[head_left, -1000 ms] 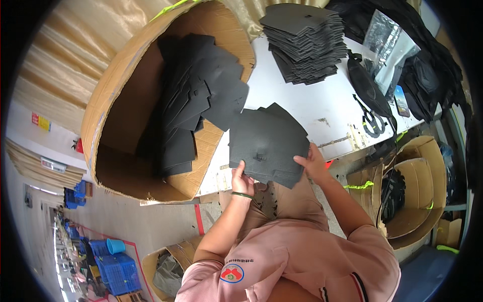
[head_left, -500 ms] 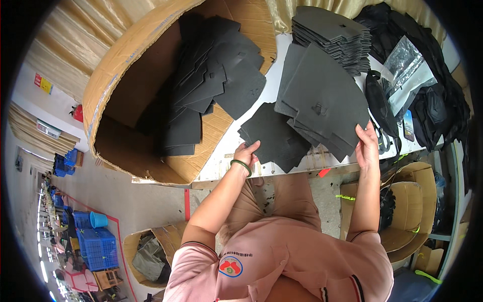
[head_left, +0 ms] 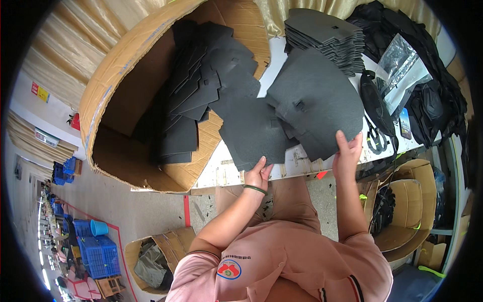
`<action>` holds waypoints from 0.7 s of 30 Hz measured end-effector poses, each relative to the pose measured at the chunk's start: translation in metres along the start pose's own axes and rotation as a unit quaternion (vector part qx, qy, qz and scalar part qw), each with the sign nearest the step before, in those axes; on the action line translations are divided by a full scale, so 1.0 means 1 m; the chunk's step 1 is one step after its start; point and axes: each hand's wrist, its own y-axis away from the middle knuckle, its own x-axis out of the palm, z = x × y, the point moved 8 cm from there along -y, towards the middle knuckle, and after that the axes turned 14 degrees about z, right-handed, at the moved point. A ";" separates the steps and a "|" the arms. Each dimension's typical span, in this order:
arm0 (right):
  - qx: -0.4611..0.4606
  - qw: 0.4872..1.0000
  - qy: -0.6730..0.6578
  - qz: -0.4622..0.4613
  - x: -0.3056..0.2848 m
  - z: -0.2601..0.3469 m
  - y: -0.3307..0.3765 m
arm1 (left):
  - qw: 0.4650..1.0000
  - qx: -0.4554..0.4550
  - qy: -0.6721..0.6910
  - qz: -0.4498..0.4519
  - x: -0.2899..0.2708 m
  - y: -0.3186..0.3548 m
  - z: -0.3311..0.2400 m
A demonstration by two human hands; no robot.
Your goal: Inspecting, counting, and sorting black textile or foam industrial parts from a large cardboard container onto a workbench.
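Between finger and thumb, my left hand [head_left: 258, 177] grips the near edge of a dark panel [head_left: 254, 133], a flat cut sheet with a small square slit. My right hand [head_left: 347, 151] pinches the near right edge of a second panel [head_left: 322, 95], with a curved outer edge and a small square hole. The two panels overlap in the middle, over the white table [head_left: 297, 160]. Further dark panels [head_left: 201, 85] lie fanned out in the large cardboard box at the left. A neat stack of panels [head_left: 327, 35] stands behind my right-hand panel.
The cardboard box [head_left: 108, 95] lies on its side along the table's left. Scissors [head_left: 376, 138], a black pouch [head_left: 375, 103], a clear plastic bag [head_left: 402, 70], a phone [head_left: 405, 123] and black fabric [head_left: 437, 100] crowd the right. Open cartons [head_left: 402, 206] stand below the table.
My left hand has moved slightly right and nearer, and its panel has turned, its far end now toward the box. My right hand has shifted a little left and nearer with its panel.
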 end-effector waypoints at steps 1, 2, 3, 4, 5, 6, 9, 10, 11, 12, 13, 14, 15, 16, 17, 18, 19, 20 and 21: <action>0.000 1.000 -0.001 0.001 0.008 -0.005 0.003 | 1.000 0.001 0.000 0.000 -0.002 0.000 0.004; -0.075 0.989 0.129 0.007 0.015 0.005 0.007 | 0.999 0.029 -0.033 -0.009 0.004 0.007 -0.001; -0.147 0.955 0.256 0.014 0.023 0.017 0.012 | 0.996 0.058 -0.066 -0.017 0.010 0.013 -0.006; -0.244 0.867 0.428 0.071 0.043 0.034 0.015 | 0.996 0.050 -0.075 -0.028 0.012 0.016 -0.007; -0.255 0.834 0.471 0.133 0.069 0.043 0.016 | 0.995 0.052 -0.075 -0.031 0.008 0.017 -0.008; -0.193 0.785 0.550 0.209 0.085 0.028 0.015 | 0.995 0.057 -0.081 -0.014 0.004 0.015 -0.007; -0.189 0.662 0.606 0.400 0.132 -0.027 0.039 | 0.995 0.028 -0.087 0.040 -0.016 0.002 0.011; -0.221 0.612 0.616 0.444 0.131 -0.056 0.050 | 0.993 -0.007 -0.087 0.076 -0.017 0.001 0.023; -0.221 0.612 0.617 0.442 0.125 -0.073 0.055 | 0.993 -0.008 -0.088 0.077 -0.021 0.005 0.025; -0.203 0.625 0.605 0.450 0.123 -0.084 0.061 | 0.991 -0.030 -0.021 0.131 -0.016 0.008 0.028; -0.184 0.637 0.592 0.459 0.117 -0.094 0.065 | 0.981 -0.051 0.047 0.183 -0.009 0.010 0.029; -0.102 0.632 0.590 0.492 0.115 -0.097 0.064 | 0.984 -0.057 0.019 0.170 -0.002 0.017 0.022; -0.101 0.632 0.588 0.495 0.118 -0.091 0.067 | 0.984 -0.056 0.019 0.167 -0.002 0.019 0.015; -0.119 0.653 0.582 0.469 0.120 -0.082 0.066 | 0.974 -0.072 0.032 0.214 0.005 0.021 0.010; -0.138 0.673 0.576 0.443 0.121 -0.074 0.065 | 0.960 -0.088 0.046 0.261 0.016 0.023 0.007; -0.137 0.674 0.574 0.445 0.123 -0.072 0.066 | 0.961 -0.083 0.023 0.262 0.018 0.024 0.004; -0.094 0.648 0.590 0.473 0.122 -0.079 0.068 | 0.962 -0.083 0.023 0.259 0.020 0.026 0.001; -0.052 0.619 0.605 0.498 0.119 -0.086 0.069 | 0.965 -0.087 0.010 0.247 0.024 0.027 -0.002; -0.052 0.619 0.605 0.498 0.116 -0.089 0.068 | 0.968 -0.091 -0.002 0.234 0.025 0.027 -0.003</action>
